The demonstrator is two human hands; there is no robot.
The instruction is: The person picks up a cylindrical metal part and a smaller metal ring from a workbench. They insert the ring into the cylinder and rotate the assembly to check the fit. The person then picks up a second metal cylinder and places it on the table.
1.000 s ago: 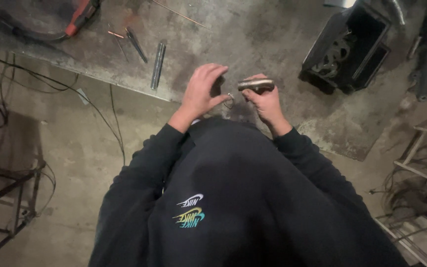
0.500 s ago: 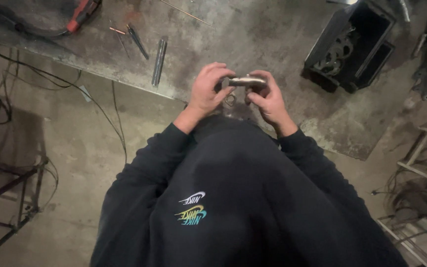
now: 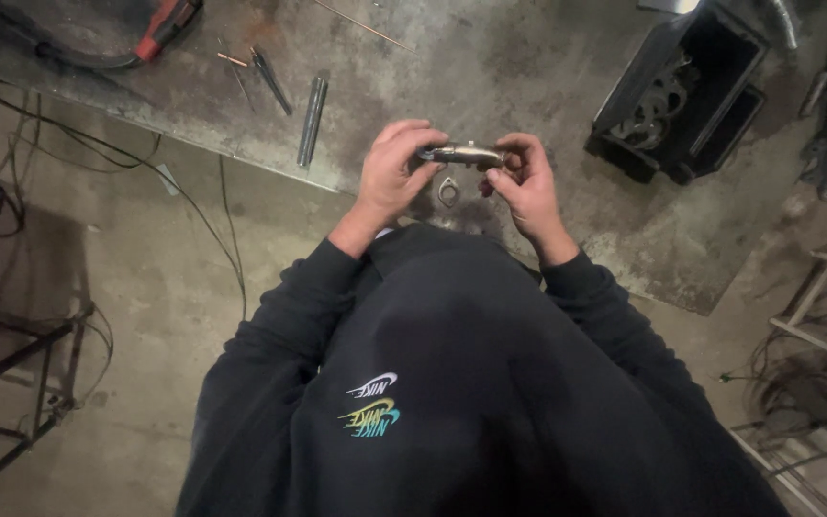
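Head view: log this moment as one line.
left hand: grips metal tube | right hand: grips other end | tube: level, above steel bench | below: small flange plate

A dull silver-grey metal piece (image 3: 464, 153) is held over a mottled grey table (image 3: 490, 67), stained with rust-brown patches. A black sweatshirt (image 3: 461, 383) is marked with white, yellow and teal chest motifs. A red-and-black handle (image 3: 167, 23), a black box (image 3: 691, 91) and a grey rod (image 3: 312, 121) are seen.
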